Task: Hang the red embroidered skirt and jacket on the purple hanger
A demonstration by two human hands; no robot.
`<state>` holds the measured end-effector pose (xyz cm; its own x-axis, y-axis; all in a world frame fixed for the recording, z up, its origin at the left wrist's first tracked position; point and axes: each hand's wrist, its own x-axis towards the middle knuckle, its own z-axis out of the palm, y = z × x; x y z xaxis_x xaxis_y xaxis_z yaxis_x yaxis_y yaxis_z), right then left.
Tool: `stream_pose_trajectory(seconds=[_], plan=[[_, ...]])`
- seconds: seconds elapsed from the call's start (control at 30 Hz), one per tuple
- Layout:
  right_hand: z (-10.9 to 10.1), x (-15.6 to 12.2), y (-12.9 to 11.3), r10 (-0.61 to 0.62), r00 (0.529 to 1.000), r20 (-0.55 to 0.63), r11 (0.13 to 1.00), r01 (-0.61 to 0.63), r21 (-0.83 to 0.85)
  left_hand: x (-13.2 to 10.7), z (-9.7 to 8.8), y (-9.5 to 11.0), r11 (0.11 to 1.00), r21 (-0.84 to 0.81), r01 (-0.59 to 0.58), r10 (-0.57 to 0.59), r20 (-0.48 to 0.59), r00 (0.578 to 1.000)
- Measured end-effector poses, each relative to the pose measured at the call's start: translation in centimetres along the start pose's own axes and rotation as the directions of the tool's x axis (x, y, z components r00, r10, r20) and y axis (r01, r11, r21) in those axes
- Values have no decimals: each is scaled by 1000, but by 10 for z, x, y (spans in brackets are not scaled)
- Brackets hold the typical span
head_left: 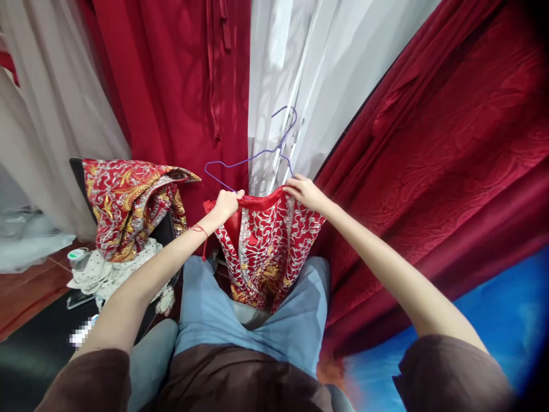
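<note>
A red garment with silver and gold embroidery (266,252) hangs in front of me over my knees in light blue jeans. My left hand (226,203) is closed on its top edge at the left. My right hand (305,191) grips the top edge at the right, where a purple wire hanger (253,155) rises out of the garment. The hanger's hook (288,117) points up toward the white curtain. A red string is tied round my left wrist.
A second embroidered red garment (128,200) lies draped over a dark chair (77,169) at the left, above a white patterned cloth (107,272). Red curtains (171,86) and a white curtain (300,68) hang behind. Heavy red fabric (450,171) fills the right.
</note>
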<state>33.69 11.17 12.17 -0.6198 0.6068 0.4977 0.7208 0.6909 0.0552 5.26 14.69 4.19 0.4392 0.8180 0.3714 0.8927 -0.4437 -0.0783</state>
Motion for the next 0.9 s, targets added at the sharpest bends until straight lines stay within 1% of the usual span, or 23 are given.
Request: stream_pose_trajectory(seconds=[0.07, 0.1, 0.13, 0.2, 0.23, 0.3, 0.33, 0.37, 0.4, 0.43, 0.47, 0.5, 0.53, 0.57, 0.6, 0.63, 0.67, 0.7, 0.77, 0.83, 0.9], plan=[[7, -3, -1, 71, 993, -92, 997, -66, 50, -6, -3, -2, 999, 13, 50, -49, -50, 998], [10, -6, -2, 106, 985, -139, 993, -98, 63, -11, -3, -3, 999, 12, 53, -51, -99, 994], [13, -8, -3, 142, 975, -174, 989, -132, 67, -16, -2, -5, 1000, 2, 23, -22, -159, 987], [18, -10, -3, 221, 950, -218, 975, -217, 42, -29, 3, -13, 998, -27, -55, 45, -287, 957], [21, -10, -4, 259, 938, -232, 965, -262, 19, -35, 6, -20, 996, -45, -74, 55, -336, 940], [27, -7, -6, 312, 919, -240, 944, -328, -27, -47, 15, -35, 994, -87, -66, 27, -395, 918], [30, -5, -8, 332, 914, -235, 935, -352, -45, -53, 20, -44, 993, -108, -52, 4, -401, 916], [32, -2, -10, 350, 909, -226, 927, -371, -60, -59, 25, -52, 992, -124, -36, -14, -385, 923], [34, 1, -13, 365, 905, -219, 919, -388, -72, -65, 30, -61, 990, -138, -14, -33, -338, 940], [35, 3, -16, 380, 900, -214, 911, -404, -82, -70, 35, -69, 987, -160, 29, -70, -254, 965], [36, 5, -19, 396, 894, -211, 903, -421, -90, -75, 41, -76, 973, -208, 104, -133, -132, 982], [35, 6, -22, 414, 886, -208, 892, -440, -98, -80, 46, -82, 926, -307, 221, -224, 26, 974], [34, 7, -24, 435, 877, -203, 880, -462, -109, -85, 50, -87, 825, -430, 368, -310, 201, 929], [33, 7, -26, 456, 868, -194, 867, -483, -124, -89, 54, -90, 670, -538, 511, -362, 364, 858], [31, 7, -28, 475, 861, -182, 854, -501, -142, -93, 58, -93, 493, -615, 615, -375, 487, 788], [29, 7, -29, 490, 855, -170, 842, -514, -161, -95, 61, -94, 335, -665, 667, -373, 557, 742], [28, 6, -29, 500, 851, -158, 834, -523, -177, -97, 64, -95, 223, -701, 677, -379, 577, 723], [26, 6, -30, 506, 850, -148, 829, -526, -190, -98, 65, -95, 161, -732, 662, -406, 562, 720], [25, 5, -29, 506, 852, -135, 826, -524, -208, -95, 68, -93, 81, -793, 603, -493, 494, 716], [25, 6, -30, 507, 852, -133, 823, -524, -220, -86, 68, -91, 3, -847, 532, -586, 430, 687], [25, 6, -30, 506, 853, -131, 821, -522, -231, -73, 65, -89, -41, -886, 462, -658, 371, 655]])
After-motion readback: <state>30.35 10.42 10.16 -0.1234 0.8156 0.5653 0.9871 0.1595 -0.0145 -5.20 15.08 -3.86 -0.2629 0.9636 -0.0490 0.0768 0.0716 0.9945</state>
